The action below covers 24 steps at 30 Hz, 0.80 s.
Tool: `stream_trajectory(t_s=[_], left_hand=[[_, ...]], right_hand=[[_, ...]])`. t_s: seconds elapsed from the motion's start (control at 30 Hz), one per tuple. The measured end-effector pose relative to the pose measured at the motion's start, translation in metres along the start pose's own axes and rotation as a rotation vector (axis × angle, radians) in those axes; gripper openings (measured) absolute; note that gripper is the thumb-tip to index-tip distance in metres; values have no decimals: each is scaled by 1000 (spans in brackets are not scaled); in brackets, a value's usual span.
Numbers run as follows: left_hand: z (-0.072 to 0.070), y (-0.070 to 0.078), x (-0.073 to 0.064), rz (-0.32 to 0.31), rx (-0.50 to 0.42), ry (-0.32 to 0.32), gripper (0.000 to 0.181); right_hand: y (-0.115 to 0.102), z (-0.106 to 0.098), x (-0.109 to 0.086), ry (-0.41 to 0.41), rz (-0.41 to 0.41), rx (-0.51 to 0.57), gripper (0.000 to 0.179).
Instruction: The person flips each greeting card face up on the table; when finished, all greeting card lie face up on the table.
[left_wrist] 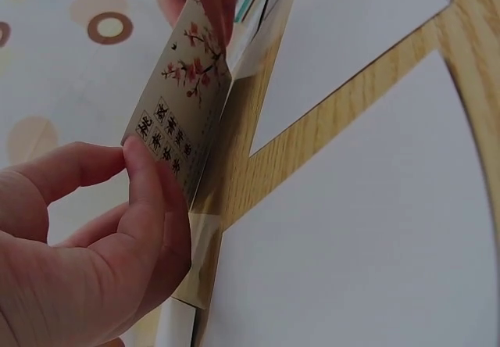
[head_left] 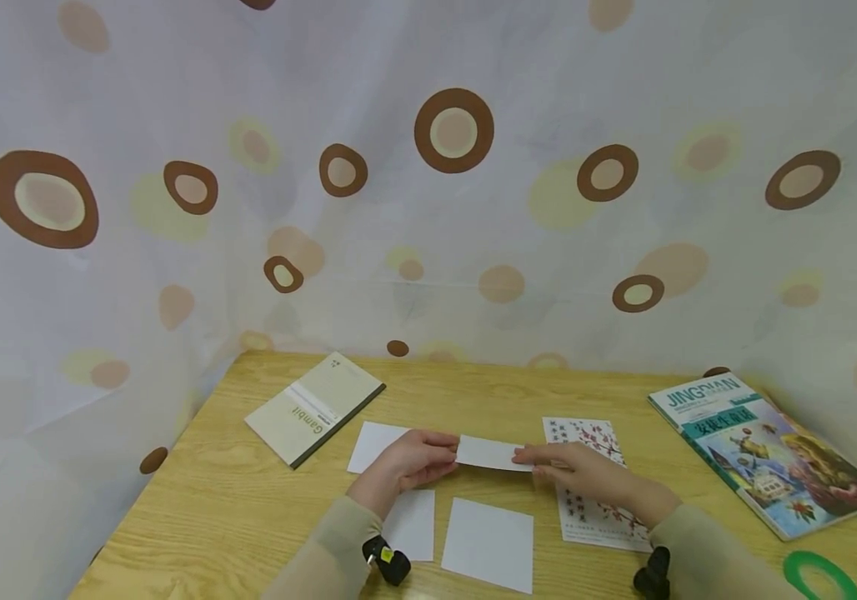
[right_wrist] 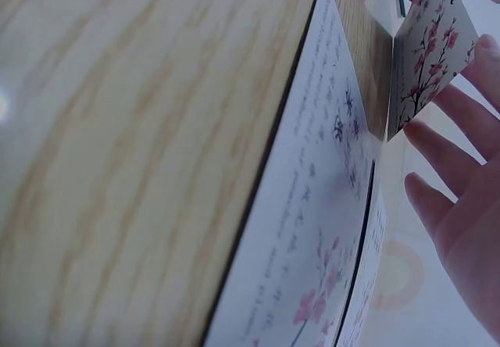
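Between my two hands a small card [head_left: 490, 453] is held just over the table, its blank white side towards the head camera. Its other side carries printed pink blossom branches and dark characters, seen in both wrist views. My left hand [head_left: 415, 460] pinches the left end between thumb and fingers. At the opposite end, my right hand [head_left: 586, 475] grips the card between thumb and fingertips. White cards lie around the left hand: one behind it [head_left: 374, 440], one below it [head_left: 412, 525] and one at the near middle [head_left: 488, 546]. Blossom-printed cards [head_left: 597, 521] lie under the right forearm, partly hidden.
A beige notebook [head_left: 308, 412] lies at the back left of the wooden table [head_left: 196, 492]. Colourful books or magazines [head_left: 766, 467] are stacked at the right. A green ring, perhaps a tape roll [head_left: 794, 565], is at the near right. Patterned cloth hangs behind.
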<state>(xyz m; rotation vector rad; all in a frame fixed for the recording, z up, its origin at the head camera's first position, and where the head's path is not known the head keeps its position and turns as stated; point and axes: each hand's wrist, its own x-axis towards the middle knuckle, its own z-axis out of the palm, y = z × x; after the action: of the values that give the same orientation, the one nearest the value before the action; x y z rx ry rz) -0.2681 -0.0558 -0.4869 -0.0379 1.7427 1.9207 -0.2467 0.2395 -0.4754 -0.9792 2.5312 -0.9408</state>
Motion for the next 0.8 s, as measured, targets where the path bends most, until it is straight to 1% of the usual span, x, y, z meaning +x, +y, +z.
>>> stream_trajectory(t_s=[0.1, 0.27, 0.4, 0.53, 0.63, 0.8], left_hand=[[0, 1, 1, 2, -14, -3, 38], [-1, 0, 0, -2, -33, -2, 38], [-2, 1, 0, -6, -46, 6, 36], [-3, 1, -1, 1, -35, 4, 35], [-4, 1, -2, 8, -29, 3, 35], [-5, 2, -4, 5, -23, 12, 36]], right_hand=[[-2, -1, 1, 10, 14, 13, 39], [-1, 0, 2, 27, 30, -8, 38], [0, 1, 3, 66, 33, -9, 36], [-1, 2, 4, 102, 32, -3, 35], [-2, 2, 5, 117, 47, 18, 36], [-3, 0, 6, 148, 41, 69, 37]])
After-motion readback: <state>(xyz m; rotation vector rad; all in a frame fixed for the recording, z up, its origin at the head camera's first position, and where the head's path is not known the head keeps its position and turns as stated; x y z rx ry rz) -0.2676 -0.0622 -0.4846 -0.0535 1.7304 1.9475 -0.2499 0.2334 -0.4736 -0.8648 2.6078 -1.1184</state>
